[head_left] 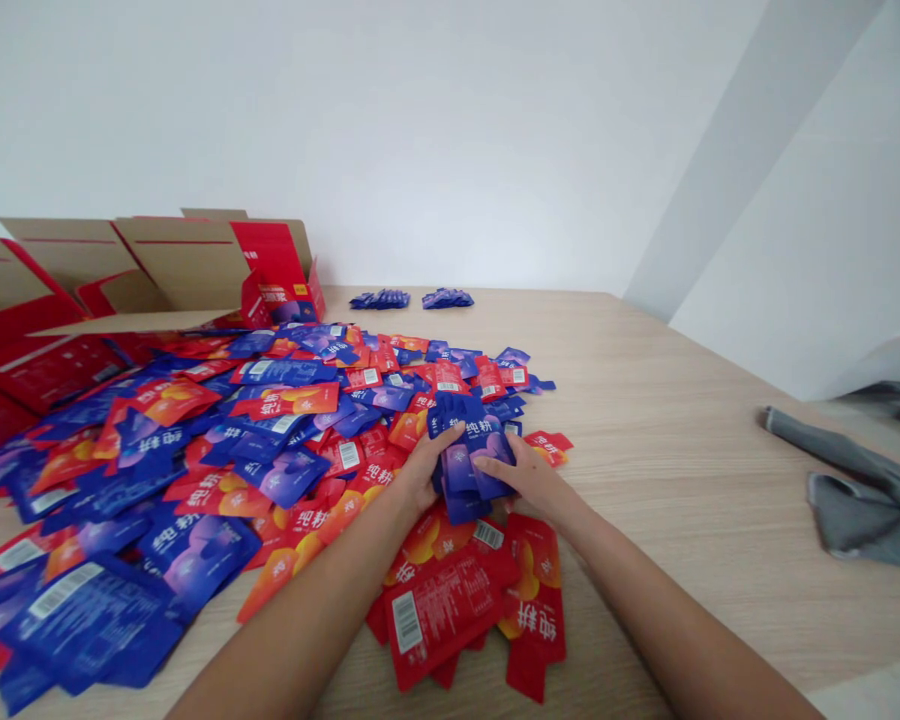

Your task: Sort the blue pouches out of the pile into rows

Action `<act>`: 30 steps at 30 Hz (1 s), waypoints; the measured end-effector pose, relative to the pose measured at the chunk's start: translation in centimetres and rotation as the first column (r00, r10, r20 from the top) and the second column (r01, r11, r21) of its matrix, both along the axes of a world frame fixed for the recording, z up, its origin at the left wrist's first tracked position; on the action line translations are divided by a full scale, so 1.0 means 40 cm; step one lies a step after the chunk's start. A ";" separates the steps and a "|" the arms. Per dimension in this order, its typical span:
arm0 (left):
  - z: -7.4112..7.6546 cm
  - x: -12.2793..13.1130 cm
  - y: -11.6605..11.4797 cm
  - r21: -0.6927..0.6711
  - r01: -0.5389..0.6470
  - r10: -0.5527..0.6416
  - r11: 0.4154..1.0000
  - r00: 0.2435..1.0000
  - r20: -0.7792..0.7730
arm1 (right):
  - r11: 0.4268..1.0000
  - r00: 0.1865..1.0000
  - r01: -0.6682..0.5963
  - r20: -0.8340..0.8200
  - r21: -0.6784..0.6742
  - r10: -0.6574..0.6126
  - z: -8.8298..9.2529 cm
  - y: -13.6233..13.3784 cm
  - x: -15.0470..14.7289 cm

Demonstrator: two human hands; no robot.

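Observation:
Between my two hands is a small stack of blue packets (461, 475) with purple fruit printed on them. My left hand (424, 468) grips the stack's left edge, thumb on top. On the right edge, my right hand (523, 468) holds it with the thumb across the front; the fingers underneath are hidden. Red packets (450, 610) with orange fruit lie loosely heaped just below, between my forearms. A wide heap of mixed red and blue packets (292, 400) spreads over the table to the left and beyond my hands.
Red cardboard boxes (277, 260) with raised flaps stand at the back left. Two rows of blue packets, a left one (379, 299) and a right one (448, 298), lie near the wall. A grey cloth (862, 500) lies on the wooden table (690, 430) at the right.

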State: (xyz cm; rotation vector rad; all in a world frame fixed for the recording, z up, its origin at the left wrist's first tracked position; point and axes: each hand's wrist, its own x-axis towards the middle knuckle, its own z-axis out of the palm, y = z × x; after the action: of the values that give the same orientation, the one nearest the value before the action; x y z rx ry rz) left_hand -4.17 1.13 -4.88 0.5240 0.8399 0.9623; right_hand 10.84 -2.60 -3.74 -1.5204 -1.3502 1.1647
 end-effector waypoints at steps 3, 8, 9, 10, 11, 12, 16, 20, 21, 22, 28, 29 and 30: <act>0.000 -0.006 0.004 -0.048 0.028 -0.027 0.998 0.999 0.022 | 0.995 0.981 0.023 -0.189 -0.096 -0.041 -0.013 0.000 -0.008; -0.006 -0.006 0.008 -0.006 -0.026 0.026 1.000 1.000 -0.003 | 0.995 0.907 0.093 -0.408 -0.036 -0.099 -0.036 0.019 0.003; -0.009 -0.003 0.008 0.034 -0.050 0.050 0.998 0.999 -0.009 | 0.995 0.885 0.097 -0.454 -0.036 -0.103 -0.034 0.020 0.006; -0.012 0.000 0.008 0.077 -0.068 0.069 0.995 0.998 -0.013 | 0.994 0.861 0.094 -0.497 -0.049 -0.106 -0.030 0.021 0.009; -0.016 0.003 0.008 0.115 -0.080 0.082 0.990 0.996 -0.017 | 0.994 0.837 0.086 -0.535 -0.069 -0.110 -0.025 0.020 0.011; -0.021 0.005 0.009 0.145 -0.082 0.086 0.986 0.996 -0.022 | 0.993 0.816 0.075 -0.567 -0.087 -0.111 -0.019 0.018 0.013; -0.034 0.005 0.010 0.186 -0.060 0.070 0.981 0.996 -0.050 | 0.991 0.760 0.046 -0.639 -0.126 -0.117 0.000 0.014 0.024; -0.028 0.009 0.006 0.170 -0.051 0.063 0.984 0.996 -0.065 | 0.981 0.735 0.036 -0.660 -0.191 -0.156 -0.002 0.021 0.033; -0.024 0.012 0.004 0.160 -0.057 0.068 0.985 0.996 -0.060 | 0.978 0.727 0.039 -0.666 -0.207 -0.170 -0.004 0.024 0.034; -0.021 0.015 0.002 0.151 -0.067 0.076 0.986 0.996 -0.051 | 0.974 0.715 0.048 -0.673 -0.221 -0.188 -0.006 0.027 0.036; -0.016 0.027 -0.001 0.158 -0.141 0.147 0.977 0.989 -0.026 | 0.973 0.649 0.055 -0.733 -0.222 -0.204 -0.010 0.035 0.046; -0.017 0.027 -0.001 0.158 -0.155 0.160 0.975 0.987 -0.021 | 0.975 0.644 0.047 -0.740 -0.215 -0.194 -0.008 0.034 0.047; -0.017 0.028 -0.001 0.156 -0.167 0.172 0.973 0.985 -0.017 | 0.977 0.641 0.045 -0.744 -0.211 -0.190 -0.006 0.033 0.047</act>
State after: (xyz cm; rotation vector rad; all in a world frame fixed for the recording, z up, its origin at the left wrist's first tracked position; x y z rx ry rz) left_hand -3.04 1.11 -5.56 0.6083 0.8518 1.1858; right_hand 12.70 -1.27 -3.96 -0.9829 -0.5620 1.6185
